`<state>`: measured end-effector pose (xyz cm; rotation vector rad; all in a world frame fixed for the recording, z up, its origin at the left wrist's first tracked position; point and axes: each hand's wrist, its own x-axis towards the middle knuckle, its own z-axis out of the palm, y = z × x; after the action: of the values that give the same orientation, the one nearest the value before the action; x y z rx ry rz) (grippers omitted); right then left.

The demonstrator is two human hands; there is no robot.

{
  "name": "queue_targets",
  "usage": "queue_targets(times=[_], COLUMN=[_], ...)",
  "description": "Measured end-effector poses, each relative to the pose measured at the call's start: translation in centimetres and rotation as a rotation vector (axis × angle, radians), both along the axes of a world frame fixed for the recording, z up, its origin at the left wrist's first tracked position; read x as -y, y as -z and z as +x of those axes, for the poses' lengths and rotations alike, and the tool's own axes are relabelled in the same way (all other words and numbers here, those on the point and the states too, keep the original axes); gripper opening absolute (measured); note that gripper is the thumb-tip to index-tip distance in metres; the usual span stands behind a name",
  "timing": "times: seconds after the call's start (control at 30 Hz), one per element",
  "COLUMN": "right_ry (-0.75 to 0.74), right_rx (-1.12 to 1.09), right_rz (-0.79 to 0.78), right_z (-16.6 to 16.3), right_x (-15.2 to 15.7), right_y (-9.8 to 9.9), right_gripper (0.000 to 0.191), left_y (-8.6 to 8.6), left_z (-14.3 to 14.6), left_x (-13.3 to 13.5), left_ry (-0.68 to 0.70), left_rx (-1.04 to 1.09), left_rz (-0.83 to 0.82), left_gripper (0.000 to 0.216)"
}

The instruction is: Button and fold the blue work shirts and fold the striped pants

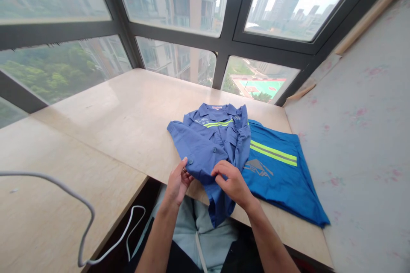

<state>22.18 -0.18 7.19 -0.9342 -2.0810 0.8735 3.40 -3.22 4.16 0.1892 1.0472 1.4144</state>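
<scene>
A blue work jacket (pixel 200 147) lies on the ledge with its collar toward the window and a yellow-green stripe across the chest. One sleeve is laid across its front, showing two dark buttons, and its lower part hangs over the ledge's near edge. My left hand (pixel 178 184) grips the sleeve cloth beside the lower button, thumb on top and fingers partly beneath. With curled fingers, my right hand (pixel 233 180) pinches the cloth further right. To the right, partly under the jacket, is a brighter blue folded garment (pixel 272 187) with a reflective stripe and grey logo.
The pale stone ledge (pixel 105 98) runs along dark-framed windows (pixel 182 36). A papered wall (pixel 361 149) bounds the right side. At the left, a white cable (pixel 75 196) loops over the ledge and down into the gap before my legs.
</scene>
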Motion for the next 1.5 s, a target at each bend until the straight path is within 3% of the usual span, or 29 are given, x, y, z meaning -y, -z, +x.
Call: queue_targets(times=[0.13, 0.27, 0.4, 0.53, 0.67, 0.87, 1.03, 1.13, 1.27, 1.5], right_ry=[0.104, 0.311, 0.441, 0.422, 0.432, 0.448, 0.318, 0.351, 0.25, 0.212], right_rx=[-0.013, 0.01, -0.051, -0.128, -0.139, -0.35, -0.194, -0.19, -0.17, -0.29], right_rz=[0.043, 0.087, 0.158, 0.304, 0.392, 0.469, 0.415, 0.37, 0.332, 0.266], right_z=[1.3, 2.0, 1.0, -0.8, -2.1, -2.1, -1.6, -1.1, -0.5, -0.2], right_x=[-0.7, -2.3, -3.5, -4.4, -4.2, 0.9, 3.4, 2.6, 1.5, 0.7], right_y=[-0.3, 0.0, -1.0, -2.9, -4.2, -5.1, -5.7, -5.6, -5.0, -5.1], right_gripper=[0.024, 0.021, 0.022, 0.024, 0.026, 0.028, 0.025, 0.028, 0.032, 0.016], left_y=[-1.0, -2.3, -3.3, -4.0, -4.7, -6.0, -7.0, -7.2, -6.7, -6.3], left_z=[0.3, 1.9, 3.7, 3.9, 3.8, 5.8, 7.1, 7.0, 6.3, 5.7], left_x=[0.5, 1.4, 2.8, 4.0, 4.2, 3.0, 1.9, 1.5, 1.7, 2.2], left_ry=[-0.038, -0.045, -0.175, -0.289, -0.292, -0.263, -0.218, -0.191, -0.139, -0.106], left_rx=[0.014, 0.009, -0.062, -0.097, -0.057, -0.078, -0.184, -0.232, -0.328, -0.456], left_rz=[0.054, 0.15, 0.203, 0.231, 0.245, 0.247, 0.255, 0.282, 0.281, 0.305], left_gripper=[0.027, 0.029, 0.027, 0.024, 0.02, 0.02, 0.029, 0.027, 0.026, 0.02])
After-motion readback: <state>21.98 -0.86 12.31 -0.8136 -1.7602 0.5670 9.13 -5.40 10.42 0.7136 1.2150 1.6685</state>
